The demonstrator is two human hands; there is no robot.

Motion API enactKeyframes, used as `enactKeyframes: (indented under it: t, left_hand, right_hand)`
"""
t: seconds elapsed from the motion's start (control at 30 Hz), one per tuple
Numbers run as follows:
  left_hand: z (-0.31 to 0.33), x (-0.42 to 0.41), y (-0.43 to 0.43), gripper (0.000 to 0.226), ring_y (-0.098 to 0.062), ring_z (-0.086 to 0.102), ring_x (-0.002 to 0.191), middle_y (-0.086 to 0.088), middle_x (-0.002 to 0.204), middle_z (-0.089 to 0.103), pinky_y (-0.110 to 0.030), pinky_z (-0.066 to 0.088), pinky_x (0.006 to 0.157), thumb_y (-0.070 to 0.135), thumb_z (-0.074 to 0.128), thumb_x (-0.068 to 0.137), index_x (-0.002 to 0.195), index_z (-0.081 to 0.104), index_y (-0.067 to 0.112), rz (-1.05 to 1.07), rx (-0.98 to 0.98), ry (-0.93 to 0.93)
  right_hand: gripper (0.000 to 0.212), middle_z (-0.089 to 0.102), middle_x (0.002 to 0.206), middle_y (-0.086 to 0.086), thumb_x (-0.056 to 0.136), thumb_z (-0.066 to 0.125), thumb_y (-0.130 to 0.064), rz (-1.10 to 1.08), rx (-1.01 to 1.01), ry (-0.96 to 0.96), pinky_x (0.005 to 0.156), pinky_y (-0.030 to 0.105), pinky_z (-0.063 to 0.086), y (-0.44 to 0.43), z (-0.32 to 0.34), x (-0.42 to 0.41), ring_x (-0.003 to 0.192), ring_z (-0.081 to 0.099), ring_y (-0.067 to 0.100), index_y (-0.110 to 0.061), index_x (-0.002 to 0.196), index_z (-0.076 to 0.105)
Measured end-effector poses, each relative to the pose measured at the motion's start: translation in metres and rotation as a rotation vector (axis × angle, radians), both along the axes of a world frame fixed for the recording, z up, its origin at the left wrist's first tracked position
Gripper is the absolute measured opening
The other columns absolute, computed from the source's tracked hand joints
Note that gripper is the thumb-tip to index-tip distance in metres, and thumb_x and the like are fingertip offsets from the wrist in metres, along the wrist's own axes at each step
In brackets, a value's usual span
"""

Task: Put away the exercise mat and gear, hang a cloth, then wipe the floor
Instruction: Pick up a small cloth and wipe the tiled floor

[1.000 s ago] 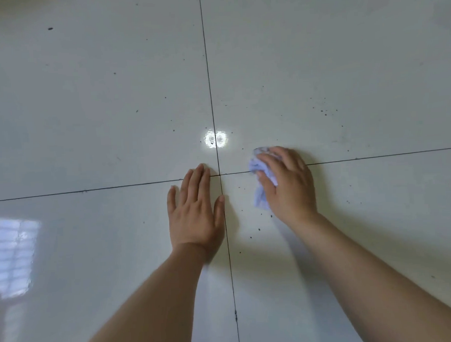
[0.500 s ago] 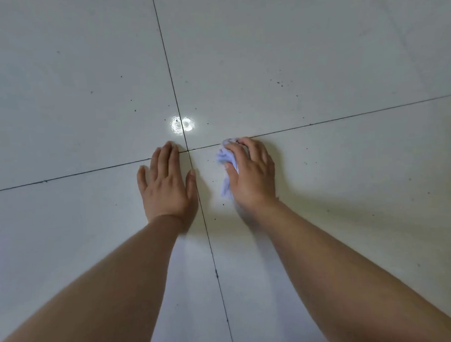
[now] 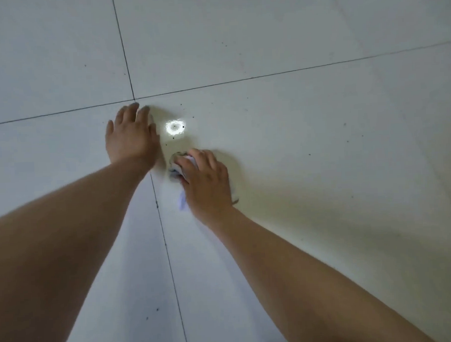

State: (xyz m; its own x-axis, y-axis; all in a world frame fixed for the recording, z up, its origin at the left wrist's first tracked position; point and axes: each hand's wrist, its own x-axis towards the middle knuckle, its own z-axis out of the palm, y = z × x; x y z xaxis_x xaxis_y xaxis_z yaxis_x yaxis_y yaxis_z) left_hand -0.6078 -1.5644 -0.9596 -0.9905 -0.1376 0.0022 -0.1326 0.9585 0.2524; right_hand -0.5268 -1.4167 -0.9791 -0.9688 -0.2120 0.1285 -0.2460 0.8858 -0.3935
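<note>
My left hand (image 3: 131, 138) lies palm down on the floor (image 3: 322, 166), its fingers (image 3: 129, 113) straight and close together, holding nothing; the fingertips stop just short of the crossing (image 3: 134, 99) where two dark grout lines meet, and the hand sits across the line that runs toward me. My right hand (image 3: 206, 182) is on the near-right tile, a little nearer to me than the left and apart from it; its fingers (image 3: 205, 158) are curled over a bunched cloth (image 3: 176, 167) and press it down against the floor. The cloth is pale, bluish white; most of it is hidden under my palm, with a crumpled wad showing past my fingertips on the left, a fold trailing out by my thumb, and a pale edge that seems to peek out on the far side of the hand; motion blur keeps me from telling its folds apart. Between the two hands, just beside my left fingers, a bright ring of glare (image 3: 174, 127) shines on the glossy tile; small dark specks (image 3: 193, 117) are scattered round it and farther across the tiles; both my bare forearms reach in from the bottom edge.
</note>
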Motion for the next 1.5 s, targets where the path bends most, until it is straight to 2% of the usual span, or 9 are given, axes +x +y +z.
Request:
enactKeyframes:
  t: [0.2, 0.3, 0.47, 0.67, 0.87, 1.03, 1.2, 1.37, 1.5]
  left_hand:
    - [-0.004, 0.105, 0.042, 0.035, -0.033, 0.035, 0.131, -0.014, 0.142, 0.042, -0.044, 0.031, 0.104, 0.012, 0.046, 0.091, 0.125, 0.050, 0.002, 0.161, 0.212, 0.000]
    - [-0.007, 0.143, 0.068, 0.047, -0.031, 0.022, 0.140, -0.011, 0.153, 0.027, -0.050, 0.022, 0.111, 0.020, 0.040, 0.095, 0.141, 0.036, 0.007, 0.163, 0.148, -0.115]
    - [0.002, 0.169, 0.095, 0.060, -0.020, 0.001, 0.146, -0.001, 0.159, 0.002, -0.044, 0.006, 0.116, 0.035, 0.029, 0.098, 0.150, 0.007, 0.014, 0.107, 0.065, -0.272]
    - [0.004, 0.165, 0.108, 0.060, -0.016, -0.004, 0.146, 0.005, 0.158, -0.003, -0.041, 0.002, 0.117, 0.040, 0.027, 0.098, 0.150, 0.002, 0.024, 0.008, 0.005, -0.289]
    - [-0.004, 0.156, 0.129, 0.058, -0.017, -0.004, 0.145, 0.005, 0.158, -0.003, -0.043, 0.002, 0.116, 0.036, 0.026, 0.098, 0.150, 0.004, 0.023, 0.037, 0.007, -0.284]
    - [0.006, 0.151, 0.121, 0.061, -0.017, -0.006, 0.145, 0.005, 0.158, -0.006, -0.044, 0.004, 0.117, 0.040, 0.028, 0.098, 0.150, 0.001, 0.024, 0.026, 0.023, -0.347]
    - [0.001, 0.154, 0.128, 0.061, -0.016, -0.012, 0.145, 0.006, 0.157, -0.014, -0.043, -0.002, 0.116, 0.042, 0.022, 0.098, 0.149, -0.008, 0.024, 0.020, 0.010, -0.366]
    - [0.007, 0.149, 0.122, 0.064, -0.017, -0.005, 0.145, 0.005, 0.158, -0.007, -0.045, 0.007, 0.117, 0.041, 0.032, 0.097, 0.150, 0.001, 0.023, 0.027, 0.046, -0.352]
    - [0.012, 0.145, 0.117, 0.066, -0.018, 0.001, 0.146, 0.004, 0.159, 0.000, -0.044, 0.010, 0.117, 0.042, 0.036, 0.095, 0.150, 0.004, 0.023, 0.006, 0.055, -0.345]
  right_hand:
    - [0.025, 0.055, 0.120, -0.003, 0.084, 0.052, -0.022, 0.097, -0.051, -0.010, 0.080, 0.035, 0.036, 0.045, 0.000, 0.048, 0.110, 0.049, 0.024, -0.026, 0.107, 0.062]
    - [0.026, 0.056, 0.119, -0.003, 0.084, 0.051, -0.022, 0.145, -0.082, 0.033, 0.080, 0.036, 0.038, 0.064, -0.003, 0.068, 0.111, 0.049, 0.024, -0.025, 0.108, 0.062]
    - [0.033, 0.055, 0.121, -0.001, 0.080, 0.060, -0.023, 0.149, -0.090, 0.032, 0.085, 0.037, 0.041, 0.094, -0.005, 0.073, 0.115, 0.048, 0.024, -0.026, 0.113, 0.059]
    - [0.031, 0.058, 0.120, 0.002, 0.077, 0.065, -0.023, -0.096, -0.098, 0.000, 0.087, 0.038, 0.045, 0.109, -0.010, 0.023, 0.110, 0.054, 0.029, -0.024, 0.108, 0.063]
    - [0.034, 0.058, 0.116, 0.000, 0.078, 0.059, -0.023, 0.198, -0.053, 0.120, 0.081, 0.035, 0.043, 0.143, -0.010, 0.034, 0.109, 0.053, 0.025, -0.024, 0.112, 0.062]
    - [0.034, 0.058, 0.119, 0.001, 0.078, 0.062, -0.022, -0.014, -0.085, 0.099, 0.086, 0.037, 0.042, 0.158, -0.011, 0.012, 0.111, 0.053, 0.028, -0.023, 0.112, 0.062]
    - [0.032, 0.059, 0.117, 0.008, 0.076, 0.062, -0.019, -0.212, -0.151, 0.045, 0.087, 0.040, 0.043, 0.139, -0.007, -0.033, 0.107, 0.054, 0.033, -0.015, 0.108, 0.063]
    - [0.038, 0.060, 0.114, 0.008, 0.078, 0.055, -0.023, 0.260, -0.031, 0.100, 0.085, 0.041, 0.047, 0.134, -0.006, -0.019, 0.105, 0.055, 0.032, -0.017, 0.115, 0.062]
    - [0.036, 0.061, 0.112, 0.005, 0.078, 0.054, -0.022, 0.215, -0.090, 0.134, 0.081, 0.037, 0.048, 0.152, -0.010, -0.003, 0.103, 0.055, 0.028, -0.019, 0.113, 0.063]
